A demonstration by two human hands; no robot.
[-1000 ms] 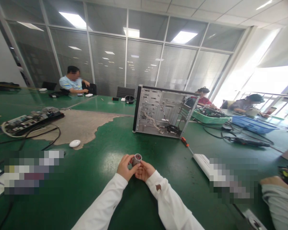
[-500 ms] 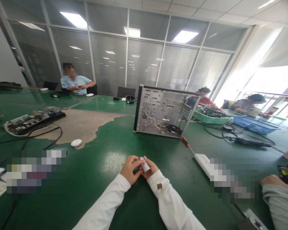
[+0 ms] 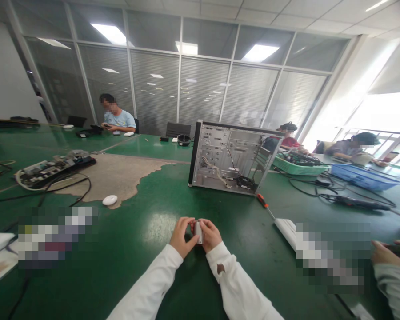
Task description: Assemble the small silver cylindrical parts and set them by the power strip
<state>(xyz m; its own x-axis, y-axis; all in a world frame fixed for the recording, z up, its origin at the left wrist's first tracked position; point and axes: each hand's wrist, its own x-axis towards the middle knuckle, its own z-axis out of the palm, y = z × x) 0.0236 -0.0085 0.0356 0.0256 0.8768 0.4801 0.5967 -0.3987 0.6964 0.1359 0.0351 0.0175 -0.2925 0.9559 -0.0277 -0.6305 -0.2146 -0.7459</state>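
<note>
Between my two hands, low over the green table, is a small silvery-white object (image 3: 198,230), roughly cylindrical, whose kind I cannot make out. My left hand (image 3: 182,236) grips it from the left, thumb at its lower end and fingertips near its top. On the other side my right hand (image 3: 211,234) has its thumb and fingers closed on its upper right part. Beyond the hands, an opened computer case (image 3: 233,155) stands upright with its metal inside and loose wires showing. To its lower right lies a screwdriver (image 3: 262,201) with an orange and black handle.
A white power strip (image 3: 285,229) lies to the right, partly blurred out. A white oval object (image 3: 110,200) and an opened device (image 3: 55,169) with cables are on the left. Green (image 3: 300,166) and blue baskets (image 3: 365,175) stand back right. A co-worker's hand (image 3: 386,255) is at the right edge.
The small object has turned more upright in my hands, and my right thumb and fingers have shifted along it. The view has moved slightly. A seated person across the table has lowered their head.
</note>
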